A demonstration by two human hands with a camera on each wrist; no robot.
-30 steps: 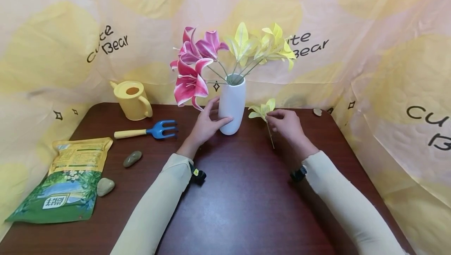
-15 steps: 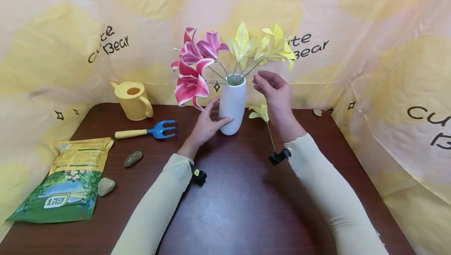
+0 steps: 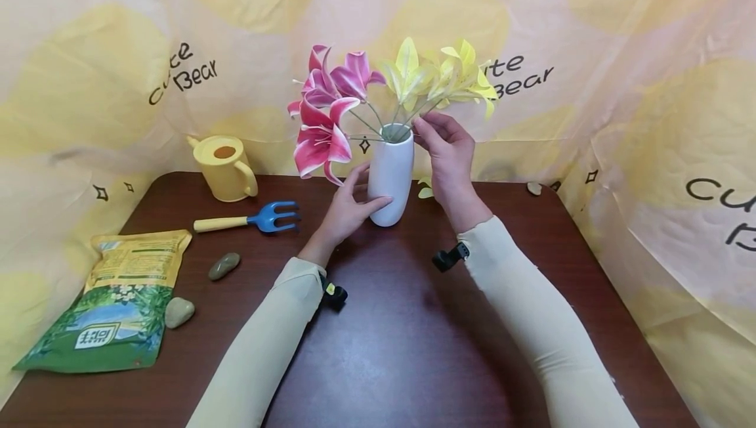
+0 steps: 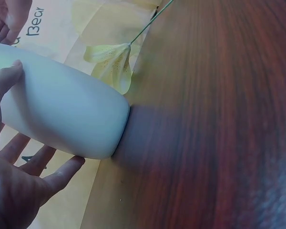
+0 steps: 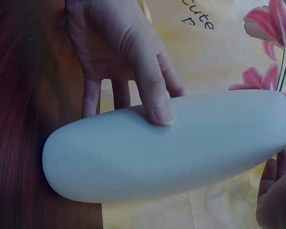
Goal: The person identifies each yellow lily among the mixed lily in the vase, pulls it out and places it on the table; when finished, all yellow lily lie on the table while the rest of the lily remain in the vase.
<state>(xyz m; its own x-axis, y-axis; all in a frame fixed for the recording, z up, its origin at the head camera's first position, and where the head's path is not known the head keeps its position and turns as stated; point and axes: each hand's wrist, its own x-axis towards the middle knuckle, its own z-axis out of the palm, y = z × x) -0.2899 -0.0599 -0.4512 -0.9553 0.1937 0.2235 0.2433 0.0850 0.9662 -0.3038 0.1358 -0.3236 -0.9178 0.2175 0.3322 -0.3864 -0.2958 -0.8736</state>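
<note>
1. Plainly, the work here hangs on the white vase (image 3: 390, 175). It stands upright on the worktop (image 3: 384, 349) between the two hands, with pink flowers (image 3: 325, 113) and yellow flowers (image 3: 437, 77) rising from its mouth.
2. The left hand (image 3: 345, 208) has a spread grip. The thumb lies flat on the near side of the vase and the straight fingers (image 4: 47, 171) fan out behind it, low on the body. That looks like the right way to brace it: pressing lightly inward, not lifting.
3. The right hand (image 3: 449, 152) is raised to the vase mouth, well above the left grip. Its fingertips are drawn together among the yellow stems just over the rim. I cannot tell whether they really pinch a stem or only touch it.
4. For a clean job, I judge that any pull or push on a stem should run along the stem, straight up from the mouth. A sideways tug this far above the left grip would tend to tip the vase.
5. The pink flowers hang over the side of the left grip and add weight there, so the bracing thumb should stay opposite the fingers.
6. A loose yellow flower (image 4: 109, 64) lies on the worktop just beyond the vase, below the right grip and partly hidden by that wrist. The forearm should pass over it without sweeping it.
</note>
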